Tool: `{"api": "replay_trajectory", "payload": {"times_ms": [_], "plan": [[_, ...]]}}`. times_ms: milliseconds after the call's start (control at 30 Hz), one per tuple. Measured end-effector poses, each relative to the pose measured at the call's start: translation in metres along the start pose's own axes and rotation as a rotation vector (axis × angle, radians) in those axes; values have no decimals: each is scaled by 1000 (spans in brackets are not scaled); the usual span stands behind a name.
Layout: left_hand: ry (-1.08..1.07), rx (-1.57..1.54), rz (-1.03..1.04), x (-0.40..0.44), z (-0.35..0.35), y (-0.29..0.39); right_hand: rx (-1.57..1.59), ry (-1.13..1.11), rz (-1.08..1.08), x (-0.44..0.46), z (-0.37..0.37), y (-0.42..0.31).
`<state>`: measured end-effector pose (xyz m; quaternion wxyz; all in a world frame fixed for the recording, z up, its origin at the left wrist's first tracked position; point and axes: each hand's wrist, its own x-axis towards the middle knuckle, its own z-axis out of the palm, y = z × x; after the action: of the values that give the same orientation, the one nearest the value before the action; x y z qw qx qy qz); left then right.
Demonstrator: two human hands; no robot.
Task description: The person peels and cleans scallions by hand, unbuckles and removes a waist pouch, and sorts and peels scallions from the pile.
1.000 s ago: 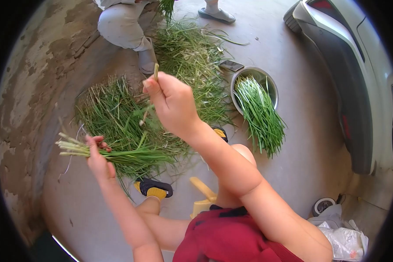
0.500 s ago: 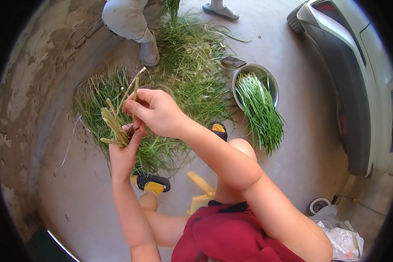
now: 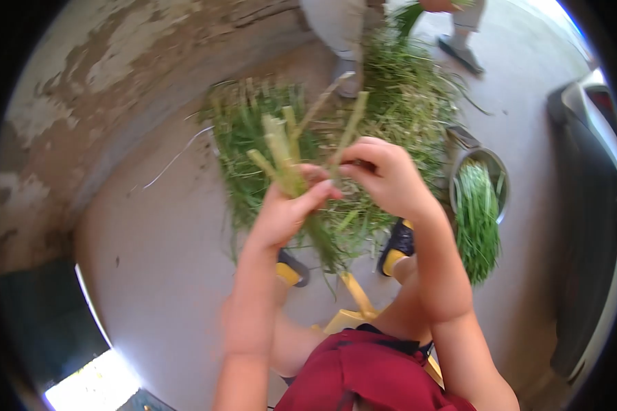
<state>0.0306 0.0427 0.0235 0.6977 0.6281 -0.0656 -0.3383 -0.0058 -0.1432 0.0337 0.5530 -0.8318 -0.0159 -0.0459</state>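
My left hand (image 3: 286,209) is closed round a bunch of chives (image 3: 279,147); the pale cut ends point up and the green leaves hang below the fist. My right hand (image 3: 385,175) is beside it, thumb and fingers pinched on a single chive stalk (image 3: 354,123) at the edge of the bunch. Motion blurs the fingertips a little. Under both hands a wide heap of loose chives (image 3: 253,130) covers the floor. To the right a metal basin (image 3: 504,181) holds trimmed chives (image 3: 478,219), with their green leaves hanging over its near rim.
A phone (image 3: 463,136) lies by the basin's far rim. At the top, another person's hand (image 3: 439,5) holds greens above the heap. A car (image 3: 583,205) stands at the right, and a peeling wall (image 3: 116,75) runs along the left. Part of a yellow stool (image 3: 356,294) shows between my legs.
The view has swung left, so everything sits further right in it. My left hand still grips the bunch, and my right hand still pinches at a stalk, now on the bunch's right side.
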Motion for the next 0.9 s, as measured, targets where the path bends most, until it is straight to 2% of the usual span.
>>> {"api": "replay_trajectory", "payload": {"times_ms": [67, 167, 233, 433, 533, 633, 733, 800, 867, 900], "plan": [[5, -25, -49, 0, -2, 6, -96, 38, -103, 2, 4, 3], [-2, -26, -55, -1, -4, 6, -150, 177, -99, 2, 7, 9], [1, -40, -52, -1, -5, 6, -144, 244, -54, 5, 5, 9], [-29, -39, -62, -5, -8, 7, 60, 672, 134, 11, -20, 24], [-22, -53, -64, -2, -12, 4, 127, 765, 190, 10, -42, 36], [-5, -73, -59, 2, -11, -4, -274, 501, 199, 7, -46, 44], [-44, -79, -86, 3, -8, -5, -123, 350, 157, 6, -22, 31], [-86, -80, -106, 4, -6, -4, 245, 136, 153, 4, -3, 14], [-131, -79, -122, 3, -4, -3, 541, -60, 257, 2, 6, -3], [-130, -65, -119, 3, -2, -1, 584, -77, 262, 3, 7, -7]]}}
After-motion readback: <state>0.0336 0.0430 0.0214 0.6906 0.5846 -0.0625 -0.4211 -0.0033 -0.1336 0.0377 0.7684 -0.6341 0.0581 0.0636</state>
